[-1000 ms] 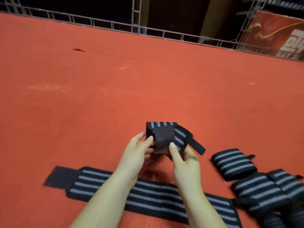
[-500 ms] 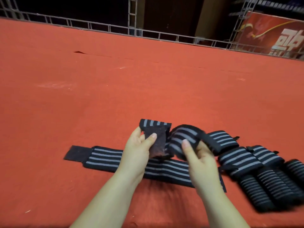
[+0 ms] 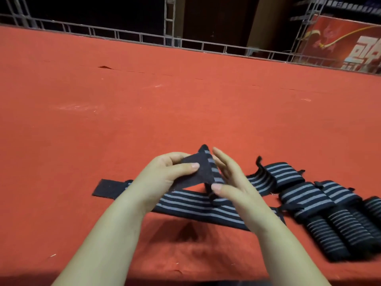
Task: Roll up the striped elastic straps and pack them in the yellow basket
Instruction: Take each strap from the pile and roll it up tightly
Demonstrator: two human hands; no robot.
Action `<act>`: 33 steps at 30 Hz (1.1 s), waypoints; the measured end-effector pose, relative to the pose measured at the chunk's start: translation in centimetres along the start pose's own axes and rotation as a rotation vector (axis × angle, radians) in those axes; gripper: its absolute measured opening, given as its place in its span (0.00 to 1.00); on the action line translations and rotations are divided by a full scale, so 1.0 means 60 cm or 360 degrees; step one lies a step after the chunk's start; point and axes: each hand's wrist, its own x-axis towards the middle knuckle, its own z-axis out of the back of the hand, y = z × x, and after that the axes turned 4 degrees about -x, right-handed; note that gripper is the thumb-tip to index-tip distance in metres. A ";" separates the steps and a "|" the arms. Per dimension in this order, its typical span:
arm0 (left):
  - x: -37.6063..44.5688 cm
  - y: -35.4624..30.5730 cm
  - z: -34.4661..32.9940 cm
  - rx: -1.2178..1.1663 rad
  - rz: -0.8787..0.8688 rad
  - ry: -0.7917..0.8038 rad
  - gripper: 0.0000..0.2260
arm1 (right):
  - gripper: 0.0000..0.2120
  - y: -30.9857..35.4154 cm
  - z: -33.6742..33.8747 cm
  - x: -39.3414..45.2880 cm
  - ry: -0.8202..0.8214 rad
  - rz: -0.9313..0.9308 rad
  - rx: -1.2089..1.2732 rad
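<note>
At about seven o'clock of the hands, one striped strap lies flat [image 3: 198,205] on the red cloth [image 3: 185,112], unrolled, its plain black end out toward nine o'clock. Above it the left hand [image 3: 165,172] pinches the black end patch of the held strap [image 3: 203,172], thumb on top and fingers curled beneath. A second ago this strap was a tight block gripped between both hands; now it has sprung open, the patch peeled up and the striped length dropping away. The right hand [image 3: 231,182], at three o'clock of the patch, has let go: its fingers are straight and spread, thumb just beside the hanging tail, gripping nothing. I judge the roll has come undone and must be wound again. Further toward three and four o'clock the finished rolls [image 3: 321,207] sit touching in a cluster, slightly blurred. The yellow basket is not in view, so packing has not started for these.
</note>
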 end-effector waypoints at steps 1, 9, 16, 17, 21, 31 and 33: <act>-0.007 -0.005 0.012 0.0072 0.0002 0.0034 0.05 | 0.35 0.006 -0.006 0.009 0.0064 -0.0017 0.0113; -0.044 0.003 0.149 0.0687 -0.0042 -0.0565 0.08 | 0.10 0.014 -0.101 0.129 0.0422 -0.0216 -0.0631; -0.005 0.092 0.271 0.0299 0.0224 -0.1199 0.15 | 0.20 -0.056 -0.176 0.216 0.0440 -0.0515 -0.1234; 0.000 0.098 0.281 0.0284 0.0242 -0.1192 0.08 | 0.21 -0.062 -0.182 0.225 0.0445 -0.0541 -0.1221; 0.019 0.117 0.326 0.0424 0.0334 -0.1221 0.09 | 0.20 -0.078 -0.200 0.253 0.0465 -0.0627 -0.1055; 0.016 0.117 0.372 0.0434 0.0674 -0.1188 0.07 | 0.17 -0.105 -0.207 0.270 0.0581 -0.0826 -0.0969; 0.014 0.113 0.373 0.0405 0.0704 -0.1159 0.08 | 0.14 -0.104 -0.206 0.271 0.0632 -0.0852 -0.0970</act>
